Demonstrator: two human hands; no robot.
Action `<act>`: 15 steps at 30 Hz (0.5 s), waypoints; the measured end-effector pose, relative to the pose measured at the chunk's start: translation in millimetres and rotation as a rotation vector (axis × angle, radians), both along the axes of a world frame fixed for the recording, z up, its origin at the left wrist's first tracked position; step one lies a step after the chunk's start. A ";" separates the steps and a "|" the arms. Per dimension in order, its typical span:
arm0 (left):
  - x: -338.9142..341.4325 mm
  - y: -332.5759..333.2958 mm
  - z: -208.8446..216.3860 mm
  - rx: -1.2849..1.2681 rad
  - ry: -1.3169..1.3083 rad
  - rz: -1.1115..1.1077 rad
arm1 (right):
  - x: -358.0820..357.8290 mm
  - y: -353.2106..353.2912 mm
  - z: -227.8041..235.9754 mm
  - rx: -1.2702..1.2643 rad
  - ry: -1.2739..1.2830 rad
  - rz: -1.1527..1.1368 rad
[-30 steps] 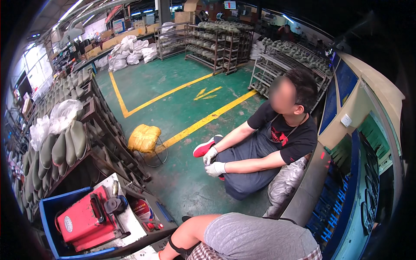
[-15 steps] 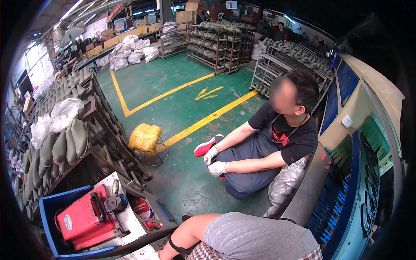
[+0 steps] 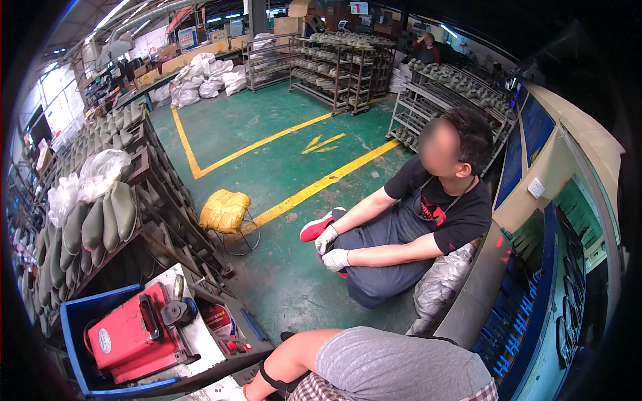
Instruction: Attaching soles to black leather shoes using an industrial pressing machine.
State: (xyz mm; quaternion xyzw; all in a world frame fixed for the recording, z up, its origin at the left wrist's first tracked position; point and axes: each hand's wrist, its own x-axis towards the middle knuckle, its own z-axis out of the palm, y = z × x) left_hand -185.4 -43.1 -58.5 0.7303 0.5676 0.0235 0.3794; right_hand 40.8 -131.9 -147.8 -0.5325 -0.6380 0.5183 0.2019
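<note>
From the lower edge comes a bare arm in a grey short sleeve [image 3: 401,361], which I take as my right arm, over checkered cloth. A black band [image 3: 274,379] circles it. At the bottom edge my right hand [image 3: 232,391] shows only in part, in a white glove with an orange cuff; its fingers are hidden. It is nearest to a worn bench [image 3: 221,361] and a blue bin [image 3: 73,334] holding a red, box-shaped machine [image 3: 127,337] with a black handle. A dark clamp-like part [image 3: 179,311] sits beside that machine. My left hand is out of view.
A gloved co-worker [image 3: 414,234] sits low at right beside a silvery sack [image 3: 445,281]. A yellow-wrapped stool [image 3: 225,210] stands on the green floor. Racks of grey-green shoe lasts [image 3: 100,224] line the left; more racks [image 3: 334,70] and white sacks [image 3: 200,77] stand behind.
The view has barely shifted. Far at the back, a person has turned their head slightly, with a hand up near it. My arm and the seated co-worker look unchanged.
</note>
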 end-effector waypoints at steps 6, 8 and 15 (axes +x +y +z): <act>-13.9 8.5 -8.2 -0.013 -0.026 0.002 | 3.9 -1.7 0.9 -0.028 -0.019 0.002; -17.2 13.0 -18.0 -0.025 -0.032 0.002 | 6.4 -6.3 2.6 -0.061 -0.028 0.003; -52.2 42.5 -76.6 -0.036 -0.089 -0.013 | 5.5 -15.3 7.4 -0.085 -0.058 0.029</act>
